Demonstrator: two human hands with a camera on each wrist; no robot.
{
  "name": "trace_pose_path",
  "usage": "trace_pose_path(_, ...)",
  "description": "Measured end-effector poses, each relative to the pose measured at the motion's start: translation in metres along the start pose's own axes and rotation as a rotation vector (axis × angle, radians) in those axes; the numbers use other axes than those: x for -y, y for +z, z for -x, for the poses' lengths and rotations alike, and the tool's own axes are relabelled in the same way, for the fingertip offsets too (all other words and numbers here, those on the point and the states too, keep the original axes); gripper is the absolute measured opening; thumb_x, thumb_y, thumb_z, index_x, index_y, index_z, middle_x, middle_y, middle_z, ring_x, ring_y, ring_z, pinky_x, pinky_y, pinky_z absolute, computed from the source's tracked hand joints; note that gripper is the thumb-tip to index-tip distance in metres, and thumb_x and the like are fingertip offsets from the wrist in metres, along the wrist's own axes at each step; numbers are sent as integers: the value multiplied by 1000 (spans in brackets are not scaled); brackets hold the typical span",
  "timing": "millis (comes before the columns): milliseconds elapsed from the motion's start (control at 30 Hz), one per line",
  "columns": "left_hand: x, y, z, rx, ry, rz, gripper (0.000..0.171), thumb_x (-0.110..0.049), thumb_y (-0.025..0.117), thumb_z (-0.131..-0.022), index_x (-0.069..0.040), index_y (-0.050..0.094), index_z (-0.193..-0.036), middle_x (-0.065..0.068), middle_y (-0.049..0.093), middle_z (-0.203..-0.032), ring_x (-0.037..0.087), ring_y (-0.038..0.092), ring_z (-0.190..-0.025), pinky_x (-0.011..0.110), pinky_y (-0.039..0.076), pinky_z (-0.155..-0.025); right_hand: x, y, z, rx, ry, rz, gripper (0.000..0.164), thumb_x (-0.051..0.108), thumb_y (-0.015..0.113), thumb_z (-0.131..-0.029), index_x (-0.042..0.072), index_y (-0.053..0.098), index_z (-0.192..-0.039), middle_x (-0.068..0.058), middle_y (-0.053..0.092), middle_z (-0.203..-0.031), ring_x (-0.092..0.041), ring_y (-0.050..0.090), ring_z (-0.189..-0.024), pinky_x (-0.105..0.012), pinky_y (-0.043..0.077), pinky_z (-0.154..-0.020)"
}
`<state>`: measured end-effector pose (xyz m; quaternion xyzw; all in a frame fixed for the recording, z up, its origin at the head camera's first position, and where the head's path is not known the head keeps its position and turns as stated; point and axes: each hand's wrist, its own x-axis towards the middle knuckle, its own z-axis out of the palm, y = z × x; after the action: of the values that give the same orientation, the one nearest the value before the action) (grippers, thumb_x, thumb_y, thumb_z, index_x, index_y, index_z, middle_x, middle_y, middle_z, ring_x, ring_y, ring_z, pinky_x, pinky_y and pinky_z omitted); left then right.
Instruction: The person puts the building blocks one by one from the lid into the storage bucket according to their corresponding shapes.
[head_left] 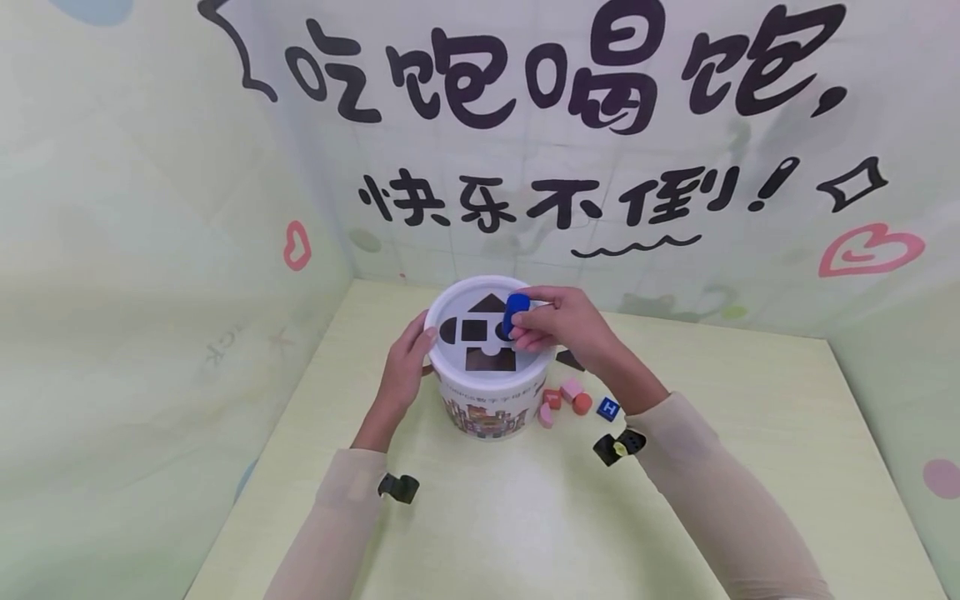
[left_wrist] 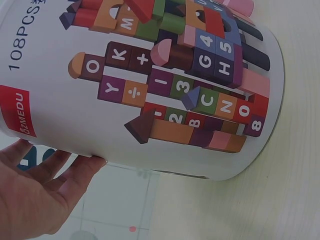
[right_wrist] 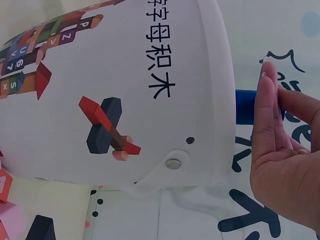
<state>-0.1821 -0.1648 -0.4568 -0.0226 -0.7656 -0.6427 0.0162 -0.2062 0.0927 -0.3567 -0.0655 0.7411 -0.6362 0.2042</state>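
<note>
A white bucket (head_left: 491,408) printed with pictures of coloured blocks stands upright on the table. Its white lid (head_left: 457,364) has several shaped cutouts, among them a square, a triangle and an arch. At the bucket's left side, my left hand (head_left: 406,364) holds the rim; its fingertips touch the wall in the left wrist view. Over the right part of the lid, my right hand (head_left: 562,323) pinches a blue cylinder block (head_left: 516,307). The block stands upright at the round cutout (head_left: 501,332), which is partly hidden. Whether its lower end has entered the hole I cannot tell.
Right of the bucket lie a blue block marked H (head_left: 608,407), a round orange block (head_left: 582,404), pink blocks (head_left: 572,388) and a red block (head_left: 552,398). Behind them is a dark triangular piece (head_left: 572,360). A printed curtain (head_left: 480,242) closes off the table's back.
</note>
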Motion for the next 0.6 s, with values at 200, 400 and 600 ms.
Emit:
trace_pose_path(200, -1, 1, 0, 1, 8, 1, 52, -42, 45, -101, -21, 42, -148, 12, 54, -139, 34, 59, -115, 45, 58, -85, -2, 6, -4, 6, 20, -21, 44, 11, 67, -92, 5, 56, -134, -16, 71, -87, -23, 72, -71, -35, 62, -71)
trace_pose_path(400, -1, 1, 0, 0, 1, 5, 50, -42, 45, -101, -23, 43, -148, 10, 53, -139, 32, 59, -115, 45, 58, -86, -4, 7, -6, 2, 40, -30, 45, 10, 67, -92, 5, 55, -135, -16, 71, -86, -23, 71, -70, -34, 62, -69)
trace_pose_path(600, 0, 0, -1, 4, -1, -2, 50, -40, 45, -102, -22, 42, -148, 12, 54, -139, 33, 59, -114, 47, 57, -87, -6, 7, -7, 1, 48, -32, 45, 10, 67, -92, 4, 54, -135, -16, 71, -85, -23, 72, -70, -34, 62, -70)
